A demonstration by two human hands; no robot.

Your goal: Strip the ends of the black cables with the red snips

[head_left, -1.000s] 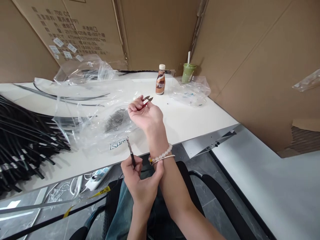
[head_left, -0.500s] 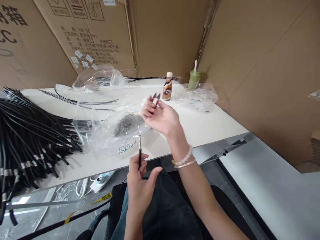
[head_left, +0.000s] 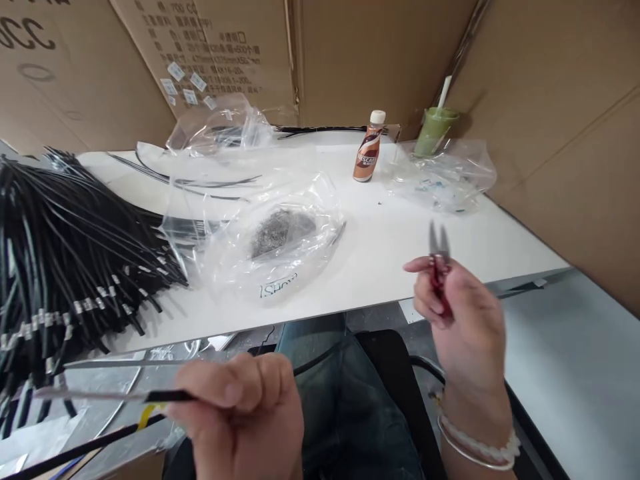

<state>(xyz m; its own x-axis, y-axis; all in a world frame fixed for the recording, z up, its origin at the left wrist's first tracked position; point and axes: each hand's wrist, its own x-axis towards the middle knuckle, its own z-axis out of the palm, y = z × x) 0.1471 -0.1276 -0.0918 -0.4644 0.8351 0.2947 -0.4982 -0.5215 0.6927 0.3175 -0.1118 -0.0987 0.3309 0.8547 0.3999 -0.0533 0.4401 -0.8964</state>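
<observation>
Low in the view, my left hand (head_left: 250, 417) is closed around a black cable (head_left: 167, 396). The cable's thin, pale end points left and is blurred. My right hand (head_left: 470, 333), over the table's front edge, grips small thread snips (head_left: 439, 267) with red handles. Their two blades point up and stand apart. Between and beyond the hands, a clear plastic bag (head_left: 235, 273) lies on the white table, holding a heap of small grey pieces (head_left: 274, 233) too fine to make out.
A thick bundle of black cables (head_left: 75, 247) covers the table's left side. A brown drink bottle (head_left: 368, 150), a green cup with a straw (head_left: 434, 130) and another clear bag (head_left: 440, 177) stand at the back right. Cardboard boxes (head_left: 370, 60) wall the rear.
My right hand has moved right and nearer, with the snips now upright. My left hand has come lower and closer, turning the cable from upright to pointing left. The view has shifted.
</observation>
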